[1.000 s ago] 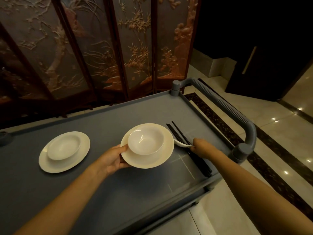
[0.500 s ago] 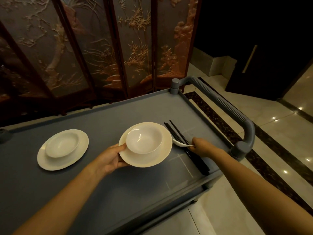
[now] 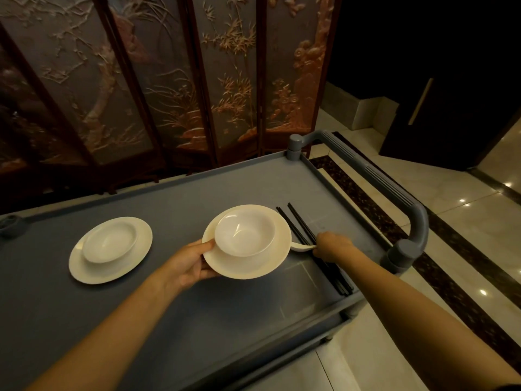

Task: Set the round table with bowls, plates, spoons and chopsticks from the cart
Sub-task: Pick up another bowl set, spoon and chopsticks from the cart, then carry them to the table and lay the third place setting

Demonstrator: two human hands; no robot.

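My left hand [image 3: 188,263] grips the left rim of a cream plate [image 3: 253,268], thumb on top, and holds it just above the grey cart top [image 3: 180,198]. A white bowl [image 3: 244,232] sits in that plate. My right hand [image 3: 332,246] pinches the handle of a white spoon [image 3: 301,247] whose scoop is tucked under the plate's right edge. Black chopsticks [image 3: 298,224] lie on the cart beneath my right hand, running toward the near edge. A second plate [image 3: 141,249] with a bowl [image 3: 111,244] in it rests at the left.
The cart's grey push handle [image 3: 394,190] arches along the right side. A carved wooden folding screen [image 3: 169,80] stands right behind the cart. Shiny tiled floor [image 3: 465,221] lies to the right, with a dark door beyond it.
Both hands keep their grips. The plate with its bowl has risen slightly and tilted, and the view has shifted a little; the spoon stays in my right hand.
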